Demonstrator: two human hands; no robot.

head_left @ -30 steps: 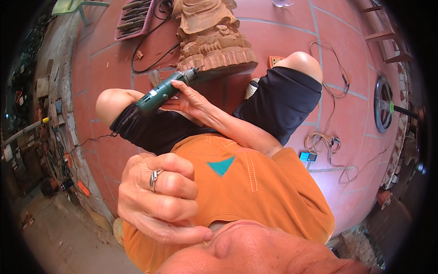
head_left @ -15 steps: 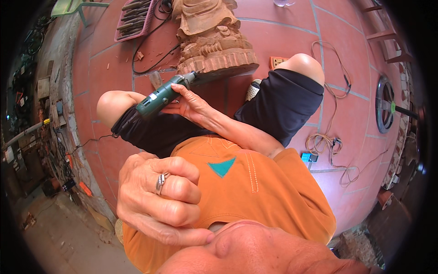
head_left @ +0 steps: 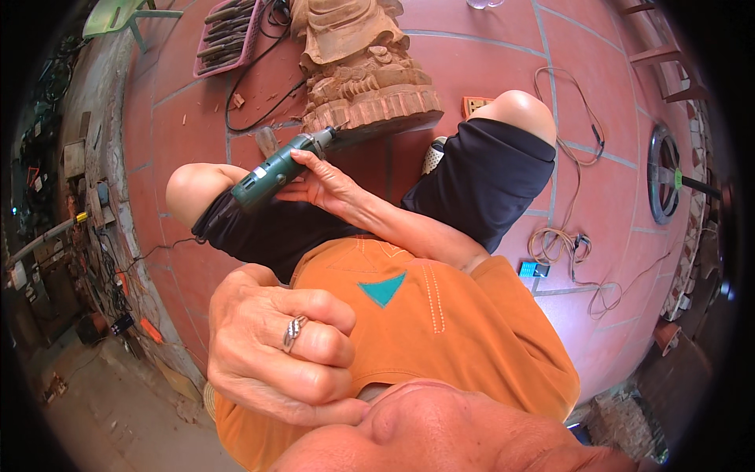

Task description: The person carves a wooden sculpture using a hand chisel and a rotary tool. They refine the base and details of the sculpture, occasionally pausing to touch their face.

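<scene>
In my right hand (head_left: 330,187) is a green die grinder (head_left: 271,177), held over my left thigh with its metal nose towards the carving. The tip of the nose lies close to the base of a brown wood carving (head_left: 358,55) with draped folds and a notched lower edge. From this angle I cannot tell whether the tip touches it. My left hand (head_left: 283,346), with a silver ring (head_left: 293,333) on one finger, is raised in front of my orange shirt (head_left: 440,338). Its fingers are curled in, and the palm side is hidden.
A pink basket (head_left: 206,73) of several chisel-like tools stands beyond my left knee, near a black cord (head_left: 230,102). To the right, a brown cable (head_left: 578,177) lies coiled on the red tiles, and a black wheel-like ring (head_left: 655,177) stands farther off. A green chair (head_left: 110,17) is far left.
My left hand has shifted slightly to the right, its fingers still curled. The grinder and my right hand have barely moved. The whole view has shifted a little.
</scene>
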